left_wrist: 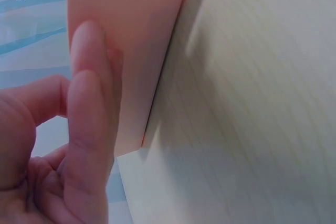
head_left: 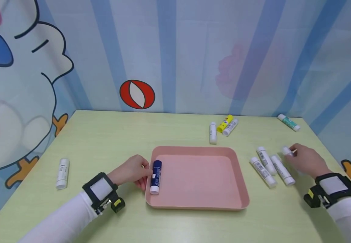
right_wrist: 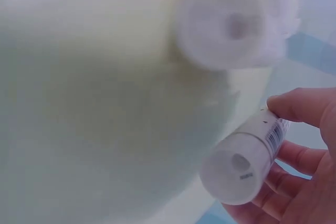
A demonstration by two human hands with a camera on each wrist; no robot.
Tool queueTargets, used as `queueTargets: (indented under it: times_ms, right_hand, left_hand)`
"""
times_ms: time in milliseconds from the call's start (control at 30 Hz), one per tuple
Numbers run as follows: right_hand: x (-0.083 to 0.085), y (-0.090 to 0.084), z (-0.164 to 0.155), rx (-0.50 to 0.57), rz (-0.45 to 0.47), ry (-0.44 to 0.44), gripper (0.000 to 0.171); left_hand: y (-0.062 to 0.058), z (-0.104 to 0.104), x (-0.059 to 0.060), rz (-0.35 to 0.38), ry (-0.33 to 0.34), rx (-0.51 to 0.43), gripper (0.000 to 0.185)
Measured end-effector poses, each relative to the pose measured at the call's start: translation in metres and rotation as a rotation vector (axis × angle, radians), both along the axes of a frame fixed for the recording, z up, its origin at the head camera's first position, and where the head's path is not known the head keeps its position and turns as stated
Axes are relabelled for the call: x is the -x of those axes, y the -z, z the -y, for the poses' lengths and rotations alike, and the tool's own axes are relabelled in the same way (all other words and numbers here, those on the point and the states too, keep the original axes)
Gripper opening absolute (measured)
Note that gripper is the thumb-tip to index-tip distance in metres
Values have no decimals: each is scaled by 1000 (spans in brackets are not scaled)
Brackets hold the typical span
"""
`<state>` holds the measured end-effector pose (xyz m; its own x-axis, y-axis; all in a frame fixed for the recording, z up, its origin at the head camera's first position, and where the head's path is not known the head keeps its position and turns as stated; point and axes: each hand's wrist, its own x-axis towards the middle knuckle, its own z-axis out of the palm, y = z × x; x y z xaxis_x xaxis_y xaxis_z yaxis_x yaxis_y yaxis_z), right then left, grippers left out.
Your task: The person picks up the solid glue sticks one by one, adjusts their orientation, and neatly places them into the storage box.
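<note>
I see a pink tray [head_left: 196, 179], a dark blue tube [head_left: 156, 177], a yellow tube [head_left: 225, 124], white tubes [head_left: 262, 172], a pale green table [head_left: 108, 135] and a blue striped cloth [head_left: 193, 67].

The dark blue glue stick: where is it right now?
In the head view, the dark blue glue stick lies inside the pink tray, along its left wall, beside the left hand.

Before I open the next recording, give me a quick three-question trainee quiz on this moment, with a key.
1. What does the right hand hold? A) the yellow tube; B) a white tube; C) nothing.
2. True or false: the dark blue tube lies inside the pink tray.
3. Fill in: in the head view, the left hand touches the ____ side of the pink tray.

Key: 1 B; 2 true; 3 left.
</note>
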<state>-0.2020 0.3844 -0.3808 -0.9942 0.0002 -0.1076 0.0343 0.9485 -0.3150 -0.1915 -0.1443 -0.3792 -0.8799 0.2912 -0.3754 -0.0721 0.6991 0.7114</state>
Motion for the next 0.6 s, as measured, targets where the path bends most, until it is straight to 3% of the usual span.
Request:
queueTargets:
  times_ms: [267, 600]
  right_hand:
    - [7, -28, 23, 23, -117, -63, 52]
    - [11, -54, 88, 107, -183, -114, 46]
  left_hand:
    - [1, 0, 1, 5, 1, -4, 21]
    - [0, 0, 0, 8, 3, -14, 21]
